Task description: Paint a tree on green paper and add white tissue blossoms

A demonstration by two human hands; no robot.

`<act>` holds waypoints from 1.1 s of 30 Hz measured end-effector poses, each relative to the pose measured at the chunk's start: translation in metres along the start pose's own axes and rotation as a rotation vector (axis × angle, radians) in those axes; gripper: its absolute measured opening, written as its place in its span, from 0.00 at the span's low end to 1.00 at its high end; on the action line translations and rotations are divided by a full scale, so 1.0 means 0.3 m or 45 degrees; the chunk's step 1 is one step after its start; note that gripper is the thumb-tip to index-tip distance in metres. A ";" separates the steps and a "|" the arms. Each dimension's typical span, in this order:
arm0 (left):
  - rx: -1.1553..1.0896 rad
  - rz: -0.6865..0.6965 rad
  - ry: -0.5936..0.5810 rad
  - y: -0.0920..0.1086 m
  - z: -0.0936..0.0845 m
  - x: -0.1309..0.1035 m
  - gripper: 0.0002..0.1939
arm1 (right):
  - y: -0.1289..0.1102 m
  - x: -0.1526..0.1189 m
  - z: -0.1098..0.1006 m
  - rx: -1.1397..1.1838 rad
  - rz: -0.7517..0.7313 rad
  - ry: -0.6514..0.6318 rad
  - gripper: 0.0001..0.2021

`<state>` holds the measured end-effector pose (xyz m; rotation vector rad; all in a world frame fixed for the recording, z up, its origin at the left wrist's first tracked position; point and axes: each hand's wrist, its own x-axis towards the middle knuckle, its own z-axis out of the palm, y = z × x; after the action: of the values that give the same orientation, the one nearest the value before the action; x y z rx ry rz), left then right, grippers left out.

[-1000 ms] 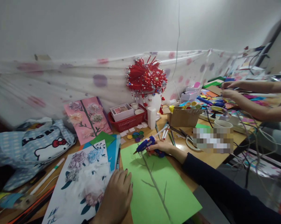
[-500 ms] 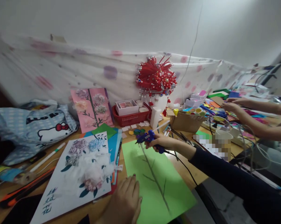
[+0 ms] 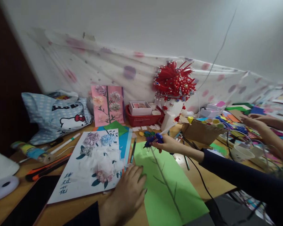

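Note:
My right hand point(image 3: 166, 143) is wrapped round a blue glue gun point(image 3: 155, 139), whose nozzle points down at the top of the green sheet point(image 3: 166, 201). A dark stem with side twigs runs down that sheet. My left hand point(image 3: 129, 191) lies on the left edge of the green sheet, fingers stretched out and nothing held. Just left of it is a white sheet point(image 3: 70, 169) with paper flowers, dark leaves and white tissue-like material.
Behind are a red basket point(image 3: 141, 120), a red beaded headpiece point(image 3: 175, 80), a pink flower picture point(image 3: 103, 110) and a cardboard box point(image 3: 197, 131). A bag point(image 3: 70, 116) and phone point(image 3: 30, 201) are left. Another person's hands point(image 3: 261, 124) are over craft supplies at right.
The view has turned left, so things sit further right, and a phone and white object now show at left. The glue gun stays near the top of the green sheet in my right hand.

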<state>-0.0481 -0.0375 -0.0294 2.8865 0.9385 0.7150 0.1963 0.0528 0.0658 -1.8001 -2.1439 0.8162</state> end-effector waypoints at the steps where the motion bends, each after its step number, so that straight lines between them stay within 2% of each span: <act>1: 0.039 -0.027 0.005 -0.009 0.000 0.003 0.15 | -0.001 0.003 0.000 -0.032 -0.003 0.013 0.21; 6: 0.173 -0.217 -0.078 -0.032 -0.016 0.017 0.20 | -0.019 0.007 0.004 -0.105 -0.004 -0.014 0.22; 11: 0.173 -0.370 -0.194 -0.037 -0.023 0.026 0.25 | -0.030 0.017 0.009 -0.234 -0.006 -0.007 0.20; 16: 0.147 -0.473 -0.224 -0.058 -0.014 0.044 0.26 | -0.034 0.019 0.004 -0.150 -0.002 -0.042 0.21; 19: 0.140 -0.479 -0.193 -0.074 -0.003 0.048 0.26 | -0.038 0.017 0.003 -0.114 0.031 -0.078 0.22; 22: 0.111 -0.406 -0.174 -0.083 0.002 0.044 0.24 | -0.034 0.023 0.006 -0.121 -0.021 -0.071 0.21; 25: 0.069 -0.342 -0.214 -0.083 -0.004 0.041 0.23 | -0.028 0.031 0.010 -0.142 -0.038 -0.058 0.20; 33: 0.058 -0.350 -0.245 -0.075 -0.012 0.047 0.23 | -0.029 0.032 0.016 -0.144 -0.015 -0.090 0.19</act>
<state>-0.0519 -0.0116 -0.0239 2.7196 1.3006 0.3930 0.1844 0.0601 0.0650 -1.8358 -2.2860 0.7821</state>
